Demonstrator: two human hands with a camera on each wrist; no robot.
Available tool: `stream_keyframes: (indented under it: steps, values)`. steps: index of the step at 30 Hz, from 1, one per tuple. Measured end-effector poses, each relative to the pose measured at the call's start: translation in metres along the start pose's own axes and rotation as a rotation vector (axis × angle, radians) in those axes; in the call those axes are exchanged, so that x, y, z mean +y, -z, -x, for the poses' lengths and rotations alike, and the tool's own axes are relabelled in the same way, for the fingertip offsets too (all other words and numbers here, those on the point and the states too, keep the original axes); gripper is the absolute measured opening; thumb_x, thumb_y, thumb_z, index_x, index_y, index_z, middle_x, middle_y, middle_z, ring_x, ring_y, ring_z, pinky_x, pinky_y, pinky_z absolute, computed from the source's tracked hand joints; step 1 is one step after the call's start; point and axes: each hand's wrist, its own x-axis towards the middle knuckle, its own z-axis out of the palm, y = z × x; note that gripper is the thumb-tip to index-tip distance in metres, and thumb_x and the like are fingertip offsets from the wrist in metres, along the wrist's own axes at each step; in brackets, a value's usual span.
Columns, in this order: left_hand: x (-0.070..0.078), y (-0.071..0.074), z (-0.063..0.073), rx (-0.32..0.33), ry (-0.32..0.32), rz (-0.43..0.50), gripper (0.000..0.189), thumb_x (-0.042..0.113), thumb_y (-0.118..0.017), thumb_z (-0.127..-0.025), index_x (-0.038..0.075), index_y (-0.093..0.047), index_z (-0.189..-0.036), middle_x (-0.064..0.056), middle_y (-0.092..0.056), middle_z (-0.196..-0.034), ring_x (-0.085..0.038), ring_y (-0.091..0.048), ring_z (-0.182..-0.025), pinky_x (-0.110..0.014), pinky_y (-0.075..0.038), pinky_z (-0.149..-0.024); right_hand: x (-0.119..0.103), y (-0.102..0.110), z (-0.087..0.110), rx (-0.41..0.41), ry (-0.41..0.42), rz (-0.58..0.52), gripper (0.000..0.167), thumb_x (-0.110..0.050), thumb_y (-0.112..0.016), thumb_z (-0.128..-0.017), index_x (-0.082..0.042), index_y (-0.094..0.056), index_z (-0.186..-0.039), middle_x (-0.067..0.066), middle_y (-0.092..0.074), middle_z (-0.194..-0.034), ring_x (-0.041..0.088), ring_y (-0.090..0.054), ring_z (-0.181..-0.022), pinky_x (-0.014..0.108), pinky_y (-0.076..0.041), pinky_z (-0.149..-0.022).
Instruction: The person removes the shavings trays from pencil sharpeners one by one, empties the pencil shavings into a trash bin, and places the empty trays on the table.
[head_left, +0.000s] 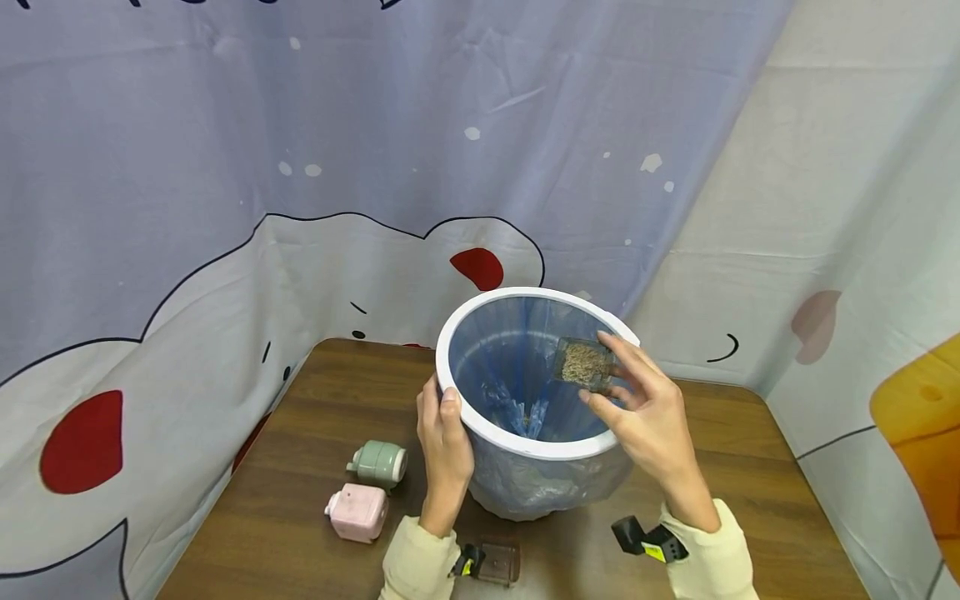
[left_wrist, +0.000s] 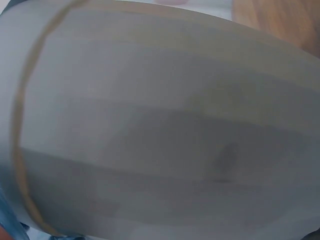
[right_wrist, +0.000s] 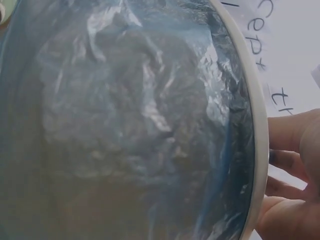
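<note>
A bin (head_left: pixel 551 451) with a white rim and a blue plastic liner (head_left: pixel 495 333) stands tilted toward me in the head view. My left hand (head_left: pixel 444 442) grips its left side at the rim, thumb up near the edge. Over the opening, my right hand (head_left: pixel 652 408) pinches a small clear box (head_left: pixel 561 358) between thumb and fingers. Beige, crumbly bits like shavings (head_left: pixel 585 364) show inside the box. In the right wrist view, the right fingers (right_wrist: pixel 287 132) appear beyond the rim (right_wrist: pixel 260 125), the box hidden. The bin's grey side (left_wrist: pixel 150 125) fills the left wrist view.
Left of the bin, a green pencil sharpener (head_left: pixel 380 462) and a pink one (head_left: pixel 358 512) lie on the brown wooden table (head_left: pixel 300 433). A brown see-through box (head_left: pixel 498 561) sits by my left wrist. Behind hangs a printed curtain (head_left: pixel 375 150).
</note>
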Motion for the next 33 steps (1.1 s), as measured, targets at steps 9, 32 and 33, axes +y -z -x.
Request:
stream_keyframes:
  steps: [9, 32, 33]
  values:
    - [0.000, 0.000, 0.000, -0.011, -0.011, -0.010, 0.044, 0.034, -0.034, -0.093, 0.014, -0.052, -0.128, -0.012, -0.055, -0.109, -0.025, -0.052, -0.097, -0.045, -0.041, -0.081, -0.020, -0.001, 0.000, 0.025, 0.140, 0.159, 0.064, 0.020, -0.066, -0.064, 0.001, -0.054, -0.125, 0.015, -0.051, -0.129, 0.021, -0.055, -0.101, 0.018, -0.048, -0.078]
    - [-0.001, 0.000, 0.000, 0.001, -0.012, 0.006, 0.044, 0.033, -0.035, -0.092, 0.016, -0.053, -0.128, -0.011, -0.055, -0.109, -0.026, -0.052, -0.099, -0.046, -0.040, -0.082, 0.005, 0.003, -0.004, 0.046, 0.375, 0.444, 0.069, 0.016, -0.056, -0.060, -0.013, -0.059, -0.123, 0.002, -0.053, -0.129, 0.021, -0.051, -0.116, 0.017, -0.035, -0.093]
    - [-0.002, 0.000, 0.000, 0.004, -0.011, 0.006, 0.044, 0.033, -0.035, -0.092, 0.015, -0.053, -0.128, -0.011, -0.055, -0.110, -0.026, -0.052, -0.099, -0.046, -0.040, -0.082, 0.005, 0.003, -0.004, 0.047, 0.384, 0.441, 0.069, 0.016, -0.055, -0.060, -0.013, -0.059, -0.122, 0.003, -0.053, -0.129, 0.022, -0.050, -0.116, 0.017, -0.034, -0.094]
